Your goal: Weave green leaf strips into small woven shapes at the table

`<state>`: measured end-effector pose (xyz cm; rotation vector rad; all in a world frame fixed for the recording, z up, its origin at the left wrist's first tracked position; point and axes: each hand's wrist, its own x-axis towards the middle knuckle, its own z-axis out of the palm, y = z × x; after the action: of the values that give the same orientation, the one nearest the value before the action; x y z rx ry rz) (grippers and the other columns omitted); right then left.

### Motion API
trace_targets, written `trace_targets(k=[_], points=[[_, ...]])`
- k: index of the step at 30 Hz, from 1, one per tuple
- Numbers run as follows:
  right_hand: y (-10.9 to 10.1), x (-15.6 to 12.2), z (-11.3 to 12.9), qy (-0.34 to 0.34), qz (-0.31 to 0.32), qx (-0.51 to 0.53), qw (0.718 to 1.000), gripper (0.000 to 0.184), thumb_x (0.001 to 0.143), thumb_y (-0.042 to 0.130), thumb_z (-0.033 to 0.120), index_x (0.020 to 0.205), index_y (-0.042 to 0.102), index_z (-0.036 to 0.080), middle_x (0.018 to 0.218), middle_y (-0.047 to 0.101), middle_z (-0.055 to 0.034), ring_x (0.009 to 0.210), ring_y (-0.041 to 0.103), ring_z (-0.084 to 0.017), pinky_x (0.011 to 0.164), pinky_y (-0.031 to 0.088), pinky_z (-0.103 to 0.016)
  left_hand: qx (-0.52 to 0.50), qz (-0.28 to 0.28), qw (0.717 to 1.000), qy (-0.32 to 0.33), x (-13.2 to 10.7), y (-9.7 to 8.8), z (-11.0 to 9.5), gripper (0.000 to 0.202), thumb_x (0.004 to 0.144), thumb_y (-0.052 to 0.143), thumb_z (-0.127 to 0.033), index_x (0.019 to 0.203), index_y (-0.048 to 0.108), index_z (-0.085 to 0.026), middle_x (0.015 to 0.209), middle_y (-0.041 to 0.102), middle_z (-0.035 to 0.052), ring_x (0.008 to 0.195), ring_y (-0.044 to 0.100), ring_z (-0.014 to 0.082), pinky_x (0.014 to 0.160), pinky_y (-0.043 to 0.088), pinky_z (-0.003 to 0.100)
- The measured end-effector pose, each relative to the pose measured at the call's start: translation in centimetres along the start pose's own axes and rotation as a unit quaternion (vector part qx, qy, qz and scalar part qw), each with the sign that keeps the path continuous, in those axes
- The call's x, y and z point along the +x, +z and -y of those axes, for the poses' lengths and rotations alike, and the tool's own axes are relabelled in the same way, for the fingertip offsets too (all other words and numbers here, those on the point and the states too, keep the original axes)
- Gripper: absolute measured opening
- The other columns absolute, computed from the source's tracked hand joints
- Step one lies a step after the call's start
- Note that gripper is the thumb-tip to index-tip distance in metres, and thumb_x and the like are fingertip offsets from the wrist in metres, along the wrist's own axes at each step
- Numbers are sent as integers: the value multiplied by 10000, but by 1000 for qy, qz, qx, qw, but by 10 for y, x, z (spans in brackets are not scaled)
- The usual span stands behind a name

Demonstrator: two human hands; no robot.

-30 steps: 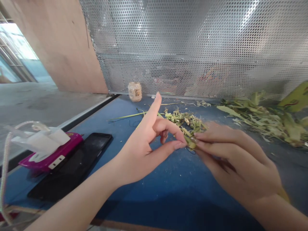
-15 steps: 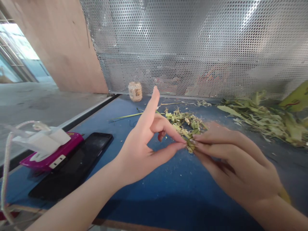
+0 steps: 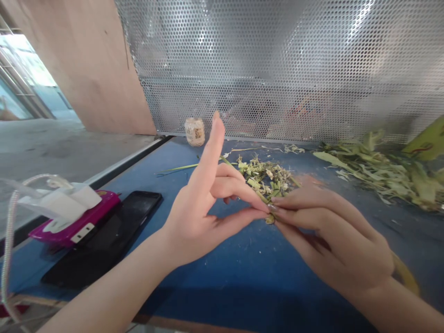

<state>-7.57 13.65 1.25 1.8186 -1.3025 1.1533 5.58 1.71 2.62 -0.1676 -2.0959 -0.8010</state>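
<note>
My left hand (image 3: 208,203) pinches a small green plant sprig (image 3: 269,217) between thumb and middle finger, with the index finger pointing up. My right hand (image 3: 326,231) meets it from the right, its fingertips pressed together on the same sprig. Both hands hover just above the blue tabletop (image 3: 222,277). Right behind the fingertips lies a small heap of dried green herb bits (image 3: 267,175).
A black phone (image 3: 104,240) and a magenta device (image 3: 69,222) with a white charger and cable lie at the left. A small jar (image 3: 194,132) stands by the perforated metal screen (image 3: 277,69). A pile of green leaves (image 3: 381,171) lies at the back right.
Both hands have drifted slightly left and toward me with the sprig. My left index finger has risen to point more steeply up.
</note>
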Motion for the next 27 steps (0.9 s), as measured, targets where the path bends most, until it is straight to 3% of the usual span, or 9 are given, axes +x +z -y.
trace_targets(k=[6, 14, 18, 20, 24, 27], points=[[0, -1, 0, 8, -3, -12, 1000, 159, 691, 627, 60, 706, 569, 208, 760, 622, -23, 682, 614, -142, 673, 546, -296, 25, -2, 1000, 1, 0, 0, 1, 855, 722, 613, -161, 1365, 57, -250, 673, 650, -36, 694, 557, 149, 620, 458, 296], [2, -6, -4, 13, 41, -18, 999, 164, 711, 598, 62, 762, 554, 211, 788, 623, -2, 708, 602, -123, 676, 530, -258, 40, 2, 999, 16, -2, 0, 2, 899, 680, 634, -104, 1365, 72, -258, 710, 659, -42, 701, 531, 151, 663, 450, 304], [5, -8, -4, 18, 56, -23, 998, 153, 732, 570, 58, 733, 527, 205, 782, 614, -4, 721, 586, -123, 696, 514, -258, 48, 10, 999, -18, -3, 2, 3, 912, 682, 618, -107, 1367, 35, -263, 675, 632, -53, 692, 516, 151, 660, 445, 303], [5, -8, -3, 15, 66, -32, 997, 155, 731, 570, 54, 711, 519, 198, 771, 607, -1, 717, 578, -114, 703, 506, -242, 56, 7, 998, -30, -2, 3, 4, 868, 680, 618, -117, 1363, 101, -262, 655, 623, -50, 666, 513, 148, 631, 439, 298], [4, -8, -3, -4, 72, -45, 996, 153, 714, 589, 49, 696, 521, 186, 745, 598, 6, 709, 572, -102, 708, 498, -221, 88, -3, 996, -31, -1, 3, 4, 602, 709, 602, -150, 1258, 377, -251, 655, 631, -24, 625, 510, 142, 559, 420, 286], [4, -6, -3, 10, 57, -33, 998, 161, 716, 583, 52, 686, 522, 198, 726, 600, 16, 675, 577, -101, 675, 509, -228, 73, -7, 997, -30, -1, 3, 5, 725, 703, 609, -140, 1324, 254, -260, 656, 628, -32, 628, 512, 146, 534, 411, 286]])
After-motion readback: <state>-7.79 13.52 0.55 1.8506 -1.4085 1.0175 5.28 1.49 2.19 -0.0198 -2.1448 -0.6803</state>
